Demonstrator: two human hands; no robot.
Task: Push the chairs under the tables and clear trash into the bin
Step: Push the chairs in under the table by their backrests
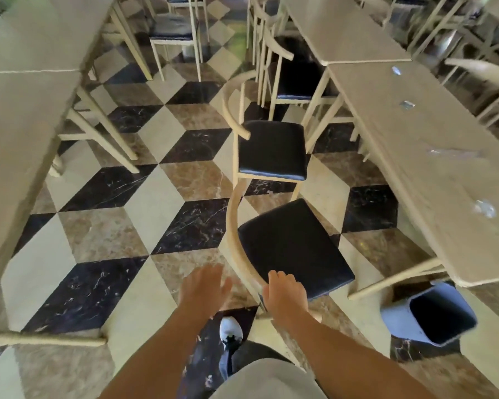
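While the nearest chair (294, 249) stands out in the aisle, askew beside the right-hand bench (401, 125) with its dark seat not under it, the right grip (285, 295) lies on its curved backrest; whether the fingers clasp the rail I cannot tell. The left grip (203, 289) hovers with fingers spread apart, just left of the rail. A second chair (271, 151) stands out beyond. Scraps of trash (484, 208) lie on the bench; a grey bin (441, 315) sits on the floor by its near corner
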